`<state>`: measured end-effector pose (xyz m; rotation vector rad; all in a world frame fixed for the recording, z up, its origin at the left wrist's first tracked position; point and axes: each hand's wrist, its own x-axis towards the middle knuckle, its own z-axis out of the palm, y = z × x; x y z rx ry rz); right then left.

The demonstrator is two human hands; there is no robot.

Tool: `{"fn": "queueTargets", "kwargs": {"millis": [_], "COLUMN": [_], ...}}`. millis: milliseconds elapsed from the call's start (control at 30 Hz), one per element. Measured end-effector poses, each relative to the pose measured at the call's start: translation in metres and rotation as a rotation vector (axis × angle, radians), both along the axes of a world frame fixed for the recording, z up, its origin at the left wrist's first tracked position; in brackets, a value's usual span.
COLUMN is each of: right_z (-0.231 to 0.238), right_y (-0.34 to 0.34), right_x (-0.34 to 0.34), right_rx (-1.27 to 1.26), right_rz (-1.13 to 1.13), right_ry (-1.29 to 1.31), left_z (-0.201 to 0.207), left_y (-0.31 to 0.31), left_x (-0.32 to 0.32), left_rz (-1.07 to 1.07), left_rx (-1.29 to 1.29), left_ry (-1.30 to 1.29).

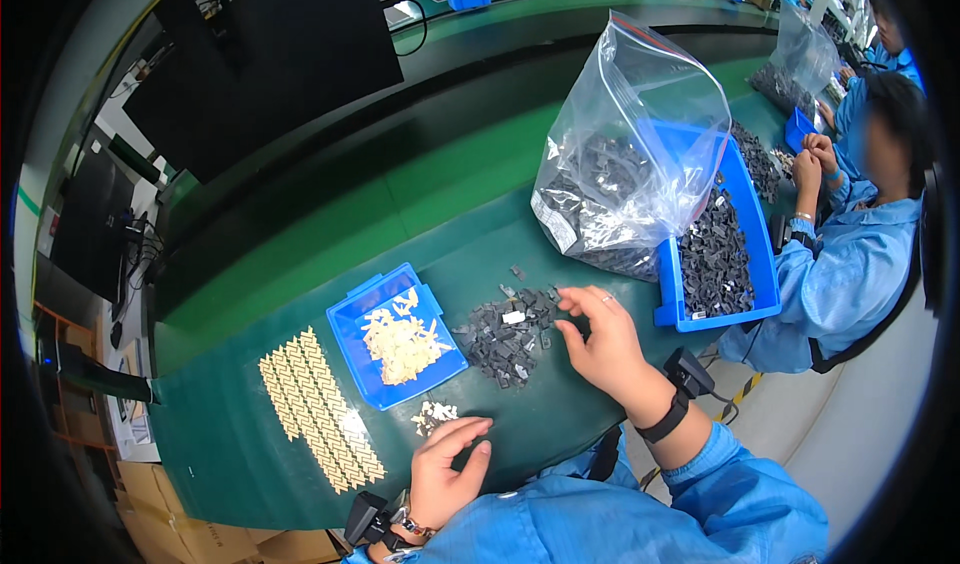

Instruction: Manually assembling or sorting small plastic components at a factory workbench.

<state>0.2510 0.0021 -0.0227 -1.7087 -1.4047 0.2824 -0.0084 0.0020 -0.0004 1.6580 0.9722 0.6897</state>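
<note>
My right hand (pixel 608 349) hovers at the right edge of a loose pile of small dark grey plastic parts (pixel 505 342), thumb and forefinger apart, with nothing visible between them. One whitish piece (pixel 513 318) lies on that pile. Nearer to me, my left hand (pixel 447 474) is over the mat with its thumb away from the curved fingers, and no held thing shows. Just beyond its fingers is a little heap of mixed white and dark bits (pixel 433 417). A small blue tray (pixel 362 372) with cream-coloured pieces (pixel 402 347) stands left of the dark pile.
Patterned cream strips (pixel 318 409) lie at the left on the green table (pixel 235 464). To the right, a clear zip bag (pixel 610 179) of dark parts leans by a larger blue bin (pixel 765 274) full of them. A co-worker (pixel 860 244) sits at the right; a black monitor (pixel 270 64) stands far left.
</note>
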Motion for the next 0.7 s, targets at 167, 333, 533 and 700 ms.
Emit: {"fn": "queueTargets", "kwargs": {"millis": [167, 333, 533, 700], "right_z": [0.000, -0.005, -0.004, -0.006], "right_y": [0.012, 0.010, 0.008, -0.007], "right_x": [0.000, -0.006, -0.007, -0.013], "right_rx": [-0.081, -0.183, -0.197, -0.069], "right_rz": [0.043, -0.030, -0.055, -0.104], "right_ry": [-0.129, 0.032, -0.052, 0.203], "left_z": [0.004, 0.003, 0.006, 0.008], "left_y": [0.000, 0.001, 0.003, 0.005], "left_x": [0.000, -0.003, -0.004, -0.008], "left_rz": [-0.023, 0.004, -0.017, -0.010], "left_rx": [0.067, 0.081, 0.094, 0.151], "left_ry": [0.066, 0.059, 0.045, 0.043]}}
